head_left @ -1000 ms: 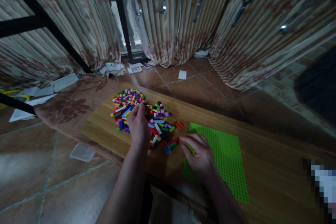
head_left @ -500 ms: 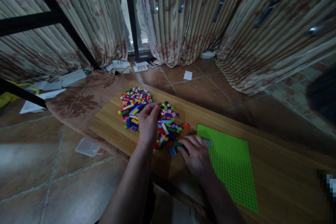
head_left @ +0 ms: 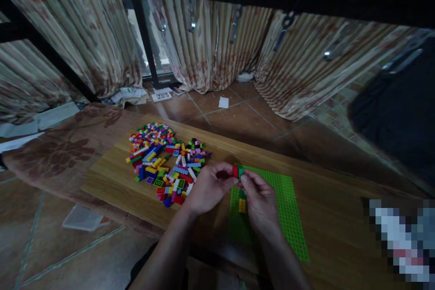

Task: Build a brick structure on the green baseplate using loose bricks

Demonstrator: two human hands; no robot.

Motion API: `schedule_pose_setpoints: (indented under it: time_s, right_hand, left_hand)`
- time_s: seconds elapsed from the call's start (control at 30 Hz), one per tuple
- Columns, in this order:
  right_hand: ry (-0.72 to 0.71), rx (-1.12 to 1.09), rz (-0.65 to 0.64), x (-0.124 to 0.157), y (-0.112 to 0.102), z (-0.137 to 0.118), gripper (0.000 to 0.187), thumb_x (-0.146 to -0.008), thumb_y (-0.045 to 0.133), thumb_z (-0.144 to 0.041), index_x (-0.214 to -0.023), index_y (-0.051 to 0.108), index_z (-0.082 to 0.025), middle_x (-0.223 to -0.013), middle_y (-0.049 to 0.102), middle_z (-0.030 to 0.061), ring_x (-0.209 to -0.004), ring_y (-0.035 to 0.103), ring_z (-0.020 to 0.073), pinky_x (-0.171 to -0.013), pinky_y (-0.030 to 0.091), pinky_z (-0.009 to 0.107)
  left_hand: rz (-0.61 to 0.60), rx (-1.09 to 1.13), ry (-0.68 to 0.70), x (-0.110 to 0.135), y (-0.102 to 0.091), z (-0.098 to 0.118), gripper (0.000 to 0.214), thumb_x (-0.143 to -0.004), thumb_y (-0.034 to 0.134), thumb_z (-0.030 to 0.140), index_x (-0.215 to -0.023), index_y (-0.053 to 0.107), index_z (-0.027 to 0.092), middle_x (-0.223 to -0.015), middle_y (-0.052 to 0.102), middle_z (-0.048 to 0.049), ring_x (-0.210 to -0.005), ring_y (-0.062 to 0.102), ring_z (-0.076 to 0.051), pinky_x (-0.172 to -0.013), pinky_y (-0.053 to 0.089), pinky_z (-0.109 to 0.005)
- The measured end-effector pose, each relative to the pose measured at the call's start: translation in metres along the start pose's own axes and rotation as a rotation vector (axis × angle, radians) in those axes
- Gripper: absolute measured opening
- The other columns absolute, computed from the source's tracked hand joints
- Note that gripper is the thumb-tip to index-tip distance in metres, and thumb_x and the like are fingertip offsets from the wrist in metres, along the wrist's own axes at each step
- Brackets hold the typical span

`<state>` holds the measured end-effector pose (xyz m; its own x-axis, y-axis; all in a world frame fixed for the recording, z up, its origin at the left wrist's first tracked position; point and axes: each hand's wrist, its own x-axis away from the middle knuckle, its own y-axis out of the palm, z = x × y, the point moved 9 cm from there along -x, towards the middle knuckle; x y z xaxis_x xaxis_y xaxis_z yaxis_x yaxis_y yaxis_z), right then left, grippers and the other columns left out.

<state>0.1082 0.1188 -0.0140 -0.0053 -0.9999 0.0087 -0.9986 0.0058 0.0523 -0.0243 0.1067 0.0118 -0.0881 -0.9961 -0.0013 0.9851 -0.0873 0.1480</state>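
Note:
Both hands have come together over the upper left part of a green studded baseplate point(head_left: 285, 208). My left hand point(head_left: 207, 188) pinches a small red toy brick point(head_left: 235, 171) between thumb and fingers. Against it is a dark green toy brick point(head_left: 241, 171), gripped by my right hand point(head_left: 261, 197). Whether the two bricks are joined I cannot tell. Just below the fingers, a yellow brick point(head_left: 242, 205) and a darker green one sit on the baseplate, partly covered by my right hand.
Loose bricks of many colours lie in a big pile point(head_left: 176, 170) to the left on the wooden table point(head_left: 112, 163). A brown patterned cloth point(head_left: 68, 145) covers the table's left end. On the tiled floor lie a clear plastic lid point(head_left: 82, 217) and papers point(head_left: 223, 102). A dark shape point(head_left: 401, 113) stands at right.
My left hand has left the brick pile and come over to the baseplate, now with a red brick. My right hand has lifted a green brick to meet it. The view has swung right.

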Motion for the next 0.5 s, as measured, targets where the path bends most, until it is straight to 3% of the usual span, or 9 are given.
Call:
schedule_pose_setpoints:
  time_s: [0.13, 0.33, 0.5]
  right_hand:
    - [-0.058, 0.091, -0.011, -0.002, -0.013, -0.01, 0.031, -0.078, 0.071, -0.041, -0.103, 0.073, -0.024, -0.091, 0.074, 0.0034, -0.08, 0.067, 0.0174, -0.074, 0.055, 0.033]
    - [-0.115, 0.215, -0.117, -0.007, -0.027, -0.025, 0.023, -0.08, 0.069, -0.037, -0.099, 0.075, -0.025, -0.091, 0.075, 0.0031, -0.081, 0.067, 0.0176, -0.076, 0.055, 0.034]
    - [-0.071, 0.343, -0.09, -0.022, -0.07, -0.02, 0.03, -0.077, 0.071, -0.042, -0.099, 0.076, -0.023, -0.09, 0.075, 0.0051, -0.077, 0.067, 0.019, -0.072, 0.055, 0.035]
  left_hand:
    - [0.008, -0.154, 0.04, -0.003, 0.013, -0.003, 0.009, -0.083, 0.061, 0.021, -0.087, 0.067, 0.016, -0.083, 0.068, -0.0038, -0.079, 0.063, -0.016, -0.073, 0.051, -0.026]
    - [-0.064, -0.264, 0.017, -0.004, 0.028, -0.008, 0.009, -0.082, 0.058, 0.019, -0.084, 0.066, 0.017, -0.08, 0.068, -0.003, -0.075, 0.063, -0.016, -0.069, 0.049, -0.025]
    - [-0.082, -0.341, 0.011, -0.005, 0.014, -0.002, 0.013, -0.082, 0.054, 0.019, -0.084, 0.067, 0.017, -0.08, 0.069, -0.0034, -0.075, 0.063, -0.017, -0.067, 0.048, -0.026]
